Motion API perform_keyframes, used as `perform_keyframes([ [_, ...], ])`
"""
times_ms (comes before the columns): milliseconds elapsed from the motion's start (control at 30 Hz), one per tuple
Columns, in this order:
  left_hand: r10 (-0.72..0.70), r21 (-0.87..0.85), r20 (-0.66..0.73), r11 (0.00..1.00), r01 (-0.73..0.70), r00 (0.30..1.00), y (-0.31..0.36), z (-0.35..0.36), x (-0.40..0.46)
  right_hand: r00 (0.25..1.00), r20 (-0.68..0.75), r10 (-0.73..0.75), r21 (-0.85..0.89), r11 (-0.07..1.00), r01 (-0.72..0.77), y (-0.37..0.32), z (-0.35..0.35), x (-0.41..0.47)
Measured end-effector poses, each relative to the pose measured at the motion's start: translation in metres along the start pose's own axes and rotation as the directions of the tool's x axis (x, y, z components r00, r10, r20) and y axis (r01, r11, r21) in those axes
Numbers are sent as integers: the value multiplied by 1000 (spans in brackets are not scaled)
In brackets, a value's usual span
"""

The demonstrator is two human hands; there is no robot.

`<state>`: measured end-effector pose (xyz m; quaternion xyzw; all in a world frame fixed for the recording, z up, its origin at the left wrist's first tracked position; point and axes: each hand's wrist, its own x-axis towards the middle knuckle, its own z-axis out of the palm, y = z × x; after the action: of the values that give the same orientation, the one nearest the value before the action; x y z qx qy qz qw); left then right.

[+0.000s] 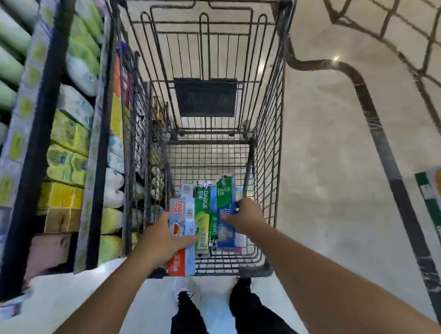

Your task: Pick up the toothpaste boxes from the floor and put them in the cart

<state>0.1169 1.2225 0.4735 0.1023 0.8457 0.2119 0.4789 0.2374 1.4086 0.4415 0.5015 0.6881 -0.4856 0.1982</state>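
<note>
Two hands reached down into the cart (265, 267) as I watched from the head camera. Nearest me, dark trousers (247, 319) stood on the pale floor (341, 173) just behind the cart's near rim. My left hand (163, 240) was wrapped around a light blue box (183, 216) with red print, held over the cart's near left corner, fingers (185, 240) curled across its face. My right hand (246, 216) gripped a blue and green box (225, 203) beside it, thumb on the front. Between the two sat a green box (203, 217), touching both, and I could not tell whether it rested on the cart's wire bottom or was pinched between the others. Farther in, the rest of the basket held a dark panel (204, 97) against the far end. To the left, shelves (69, 146) of blurred green and yellow packs ran alongside the cart.
</note>
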Motion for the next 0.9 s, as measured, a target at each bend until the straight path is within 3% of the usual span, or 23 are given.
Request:
perform_keyframes([
  [200, -116, -73, -33, 991, 113, 993, -31, 7, 22, 999, 38, -32, -212, 976, 40, 7, 42, 43],
  [400, -85, 94, -77, 991, 92, 993, -23, 7, 51, 997, 65, -43, -358, 931, 63, 12, 52, 56],
  [567, -12, 236, -120, 971, 40, 993, -7, 8, 83, 998, 58, -31, -317, 947, 48, 18, 43, 54],
  [733, 35, 467, -160, 883, 44, 987, -1, 12, 99, 999, 17, -39, -337, 941, 42, 31, 39, 52],
  [900, 38, 471, -72, 882, 0, 997, -4, 20, 105, 999, 9, -43, -300, 953, 44, 32, 38, 54],
])
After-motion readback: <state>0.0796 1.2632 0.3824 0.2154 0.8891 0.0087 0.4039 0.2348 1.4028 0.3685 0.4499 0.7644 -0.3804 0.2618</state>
